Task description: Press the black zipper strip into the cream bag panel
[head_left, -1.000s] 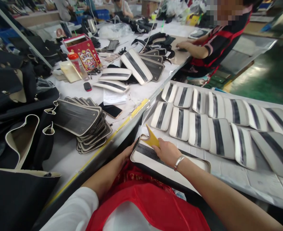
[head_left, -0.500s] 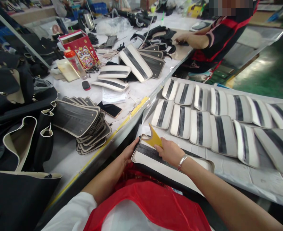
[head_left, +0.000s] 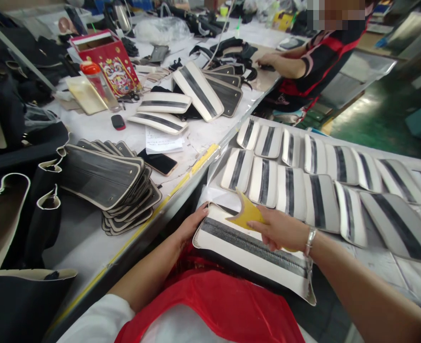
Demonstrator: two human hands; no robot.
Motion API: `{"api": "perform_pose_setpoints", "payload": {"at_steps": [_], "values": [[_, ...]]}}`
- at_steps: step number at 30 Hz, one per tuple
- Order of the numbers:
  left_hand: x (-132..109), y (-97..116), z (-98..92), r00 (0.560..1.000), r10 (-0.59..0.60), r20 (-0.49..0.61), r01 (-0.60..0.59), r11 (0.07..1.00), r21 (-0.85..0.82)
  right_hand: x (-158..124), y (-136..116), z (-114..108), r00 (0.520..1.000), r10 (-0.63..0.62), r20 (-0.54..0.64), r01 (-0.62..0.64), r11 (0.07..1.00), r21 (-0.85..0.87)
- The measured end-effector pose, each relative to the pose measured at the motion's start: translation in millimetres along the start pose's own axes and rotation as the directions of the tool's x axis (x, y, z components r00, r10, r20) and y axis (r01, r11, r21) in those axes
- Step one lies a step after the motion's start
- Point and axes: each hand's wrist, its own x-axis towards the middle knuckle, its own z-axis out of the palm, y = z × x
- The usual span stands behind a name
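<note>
Across my lap lies a cream bag piece (head_left: 228,250) with a dark stripe along it and raised edges, its dark underside partly showing. My left hand (head_left: 192,223) grips its far left corner, the thumb on the rim and the other fingers mostly hidden. In my right hand (head_left: 282,227) is a yellow scraper (head_left: 248,213) with a notched, curved end. The scraper is over the piece, with its notched end towards the upper left rim; whether it touches the surface I cannot tell.
Rows of striped cream panels (head_left: 317,200) cover the right table. On the left table are a stack of dark panels (head_left: 99,176), a phone (head_left: 160,162), a red box (head_left: 115,64) and dark bags (head_left: 17,305). A co-worker (head_left: 324,62) works at the far side.
My right hand and the scraper have moved right, away from the left corner. More of the dark stripe shows, and the piece's right end now tilts lower. My left hand keeps its corner.
</note>
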Motion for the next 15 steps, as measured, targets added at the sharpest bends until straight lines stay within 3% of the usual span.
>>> {"api": "perform_pose_setpoints", "payload": {"at_steps": [4,7,10,15], "values": [[1.0,5.9,-0.6,0.998,0.061,0.034,-0.065,0.986,0.151,15.3,10.5,-18.7,0.998,0.059,-0.010,-0.060,0.961,-0.271],[0.2,10.6,1.1,0.993,0.082,0.083,-0.099,0.967,0.233,37.6,5.5,-26.1,0.992,-0.082,-0.100,0.024,0.874,-0.485],[0.4,13.7,0.6,0.987,0.120,0.107,-0.147,0.947,0.287,63.3,-9.1,-25.5,0.962,-0.217,-0.167,0.094,0.835,-0.542],[3.4,12.9,-3.3,0.978,0.169,0.121,-0.203,0.904,0.376,103.3,-40.0,-9.8,0.887,-0.318,-0.334,0.040,0.775,-0.631]]}}
